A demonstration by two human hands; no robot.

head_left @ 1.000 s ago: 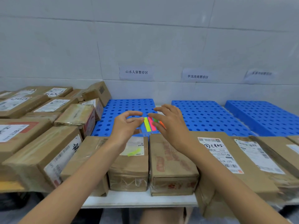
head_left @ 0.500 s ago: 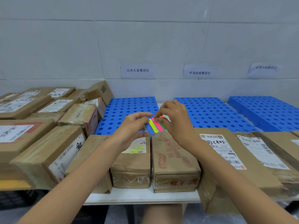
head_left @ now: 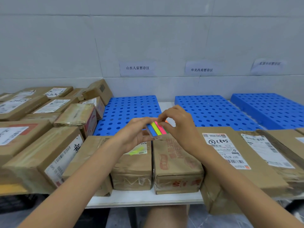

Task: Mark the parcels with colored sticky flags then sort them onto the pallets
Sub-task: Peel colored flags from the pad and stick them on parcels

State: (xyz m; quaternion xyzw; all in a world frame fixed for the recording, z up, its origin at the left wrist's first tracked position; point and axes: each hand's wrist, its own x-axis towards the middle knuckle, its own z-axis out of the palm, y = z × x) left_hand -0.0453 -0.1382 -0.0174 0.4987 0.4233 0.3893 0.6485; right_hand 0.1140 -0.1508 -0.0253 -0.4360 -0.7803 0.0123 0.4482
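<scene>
Left hand [head_left: 134, 137] holds sticky flag pad [head_left: 157, 130], fingers curled round it; right hand [head_left: 179, 127] pinches pad's far edge above brown parcels [head_left: 176, 162], near blue pallets [head_left: 130, 111].

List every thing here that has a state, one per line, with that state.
left hand: holds the flag pad from below.
right hand: pinches at the pad's far edge.
flag pad: held above the parcels.
labelled parcel: carries a yellow flag.
red-printed parcel: no flag visible.
left pallet, middle pallet, right pallet: no parcel sorted onto them.
</scene>
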